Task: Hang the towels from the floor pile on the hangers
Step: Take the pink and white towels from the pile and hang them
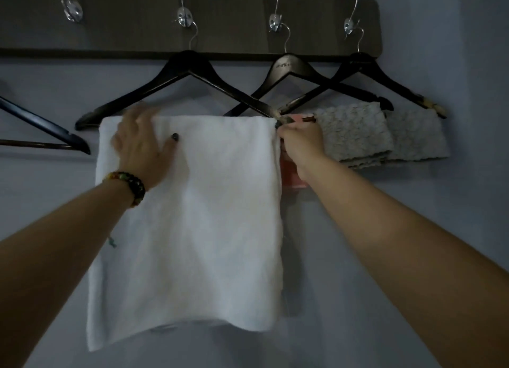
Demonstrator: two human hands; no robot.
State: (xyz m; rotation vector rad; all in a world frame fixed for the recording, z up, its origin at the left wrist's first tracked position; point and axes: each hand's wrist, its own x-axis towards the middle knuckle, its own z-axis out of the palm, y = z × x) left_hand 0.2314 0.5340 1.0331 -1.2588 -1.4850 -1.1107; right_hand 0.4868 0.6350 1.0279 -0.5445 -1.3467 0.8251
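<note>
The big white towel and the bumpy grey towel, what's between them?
The right hand, pinching the white towel's edge, with something orange-red behind it; head view.

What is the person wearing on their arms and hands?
Both forearms are bare, with no sleeves in view. The left hand has dark polish on its thumbnail, and its wrist carries a beaded bracelet of dark, yellow, green and reddish beads. The right hand shows no jewellery, and its wrist is bare too.
</note>
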